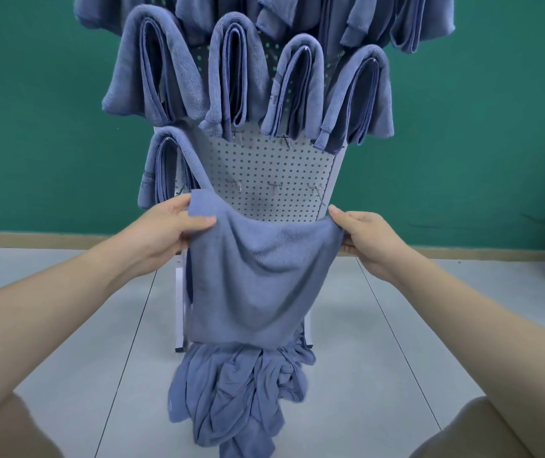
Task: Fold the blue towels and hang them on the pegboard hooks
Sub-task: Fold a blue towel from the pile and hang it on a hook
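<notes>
Nearest, at 6 o'clock on the floor: heap of crumpled blue towels point(241, 391), unfolded, waiting their turn. Above it, at centre: one towel point(251, 276) held up in the air, hanging in front of the lower edge of the pegboard point(271, 173). Left hand point(165, 233) at 9 o'clock of the cloth, pinching the top corner between thumb and curled fingers, a small flap standing up above the thumb. Right hand point(367, 239) at 3 o'clock, gripping the other top corner the same way, so both grips closed on cloth. Top edge sagging between the two holds, soft folds running down the middle.

Probably light, limp and a little clingy; no stiffness to keep a crease, so likely to slump if let go. Best held at corners or along a hem, edge pulled taut before doubling over. Folded towels point(231, 71) already draped over hooks from 10 to 2 o'clock, another point(165, 170) at 9 o'clock of the board. Bare hooks point(274, 187) in the bottom row look free for this one.
</notes>
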`<state>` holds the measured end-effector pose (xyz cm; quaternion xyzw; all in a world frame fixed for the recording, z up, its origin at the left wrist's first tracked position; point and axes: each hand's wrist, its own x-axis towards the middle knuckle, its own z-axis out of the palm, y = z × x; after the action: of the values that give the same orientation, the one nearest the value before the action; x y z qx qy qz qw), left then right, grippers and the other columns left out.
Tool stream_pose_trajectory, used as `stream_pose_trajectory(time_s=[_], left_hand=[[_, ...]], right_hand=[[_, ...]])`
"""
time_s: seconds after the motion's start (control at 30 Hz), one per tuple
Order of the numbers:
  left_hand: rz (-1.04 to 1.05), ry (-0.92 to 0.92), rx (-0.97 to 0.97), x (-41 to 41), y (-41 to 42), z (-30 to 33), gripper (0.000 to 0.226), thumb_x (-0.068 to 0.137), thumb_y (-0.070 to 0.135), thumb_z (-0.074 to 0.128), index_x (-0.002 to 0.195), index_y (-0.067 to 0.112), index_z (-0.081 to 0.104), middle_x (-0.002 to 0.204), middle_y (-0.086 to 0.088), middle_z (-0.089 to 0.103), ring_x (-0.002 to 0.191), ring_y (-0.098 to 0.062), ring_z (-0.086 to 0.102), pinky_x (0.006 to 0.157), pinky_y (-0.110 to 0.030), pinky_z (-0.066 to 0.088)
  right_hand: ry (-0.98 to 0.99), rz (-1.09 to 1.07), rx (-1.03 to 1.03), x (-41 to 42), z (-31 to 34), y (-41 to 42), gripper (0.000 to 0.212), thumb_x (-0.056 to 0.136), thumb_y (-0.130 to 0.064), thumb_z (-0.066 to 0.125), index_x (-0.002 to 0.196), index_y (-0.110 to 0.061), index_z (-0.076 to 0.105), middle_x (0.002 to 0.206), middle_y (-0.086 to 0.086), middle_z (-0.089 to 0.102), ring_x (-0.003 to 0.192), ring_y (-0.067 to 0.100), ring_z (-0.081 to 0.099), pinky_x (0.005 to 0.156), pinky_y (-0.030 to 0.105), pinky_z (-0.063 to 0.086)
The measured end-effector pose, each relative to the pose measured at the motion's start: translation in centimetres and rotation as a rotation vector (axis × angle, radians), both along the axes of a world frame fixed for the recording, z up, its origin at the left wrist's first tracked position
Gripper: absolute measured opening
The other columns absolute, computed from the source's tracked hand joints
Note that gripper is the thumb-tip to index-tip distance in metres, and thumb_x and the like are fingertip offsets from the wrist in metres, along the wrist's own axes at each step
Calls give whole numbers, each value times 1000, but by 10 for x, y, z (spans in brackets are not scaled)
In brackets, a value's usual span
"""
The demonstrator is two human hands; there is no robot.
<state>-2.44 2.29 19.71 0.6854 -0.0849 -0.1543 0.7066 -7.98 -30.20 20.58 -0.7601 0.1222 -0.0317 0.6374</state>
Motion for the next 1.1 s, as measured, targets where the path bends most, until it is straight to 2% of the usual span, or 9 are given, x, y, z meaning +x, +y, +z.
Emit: stream_pose_trajectory(time_s=[0.07, 0.13, 0.2, 0.33, 0.53, 0.7, 0.87, 0.97, 1.1], left_hand=[[-17, -24, 35, -1, 0, -1, 44, 91, -10, 65, 129, 12, 65, 116, -11, 76, 94, -15, 74, 73, -24, 59], [12, -60, 110, -1, 1, -2, 44, 89, -12, 68, 125, 13, 68, 115, -14, 77, 96, -20, 75, 89, -35, 61], [63, -91, 196, -2, 2, -3, 37, 88, -8, 72, 118, 14, 72, 107, -10, 79, 102, -25, 75, 104, -50, 54], [162, -120, 302, 1, 7, -7, 16, 88, 0, 77, 100, 11, 77, 99, -11, 80, 107, -39, 73, 105, -65, 49], [241, -118, 274, 3, 7, -8, 7, 95, 4, 70, 101, -1, 68, 105, -30, 73, 87, -28, 68, 96, -59, 57], [272, -121, 394, 5, 9, -10, 11, 97, 10, 70, 100, 0, 72, 104, -20, 76, 85, -25, 68, 93, -50, 60], [285, -105, 507, 8, 12, -15, 29, 100, 21, 68, 93, -7, 70, 83, -15, 75, 68, -26, 75, 74, -39, 65], [287, -30, 398, 3, 8, -10, 35, 103, 28, 63, 100, -6, 70, 78, -13, 72, 57, -18, 73, 56, -25, 62], [244, 138, 72, 2, 2, -2, 33, 104, 38, 60, 116, 9, 70, 109, -12, 77, 98, -26, 75, 84, -36, 61]], right_hand=[[0, 81, 95, -3, 2, 2, 15, 100, -22, 67, 90, -10, 67, 92, 10, 68, 83, 22, 61, 82, 31, 54], [-1, 126, 103, -5, 3, 2, 4, 95, -6, 68, 97, -8, 71, 96, 10, 72, 85, 22, 64, 84, 31, 55], [1, 99, 53, -5, 2, 2, 12, 92, 2, 68, 99, -6, 73, 97, 11, 73, 86, 22, 65, 82, 31, 56], [-16, 9, -51, -7, 2, -1, 10, 94, 0, 68, 91, -5, 76, 87, 8, 74, 81, 20, 65, 83, 35, 60], [-29, -62, -172, -5, 4, -7, 23, 99, -15, 68, 76, -9, 68, 80, 5, 68, 77, 21, 61, 91, 43, 59], [7, -91, -232, 0, -2, -10, 34, 98, -25, 71, 74, -6, 57, 81, 11, 54, 78, 23, 51, 97, 57, 56], [41, -140, -251, -1, 1, -8, 39, 99, -40, 68, 78, -8, 57, 81, 10, 55, 74, 22, 52, 86, 37, 58], [98, -149, -73, -2, 4, -5, 40, 100, -43, 64, 88, -6, 61, 87, 9, 63, 79, 23, 60, 88, 36, 59], [115, -26, 352, -7, 16, -1, 16, 103, -28, 62, 105, -13, 67, 92, 2, 77, 92, 21, 71, 90, 34, 58]])
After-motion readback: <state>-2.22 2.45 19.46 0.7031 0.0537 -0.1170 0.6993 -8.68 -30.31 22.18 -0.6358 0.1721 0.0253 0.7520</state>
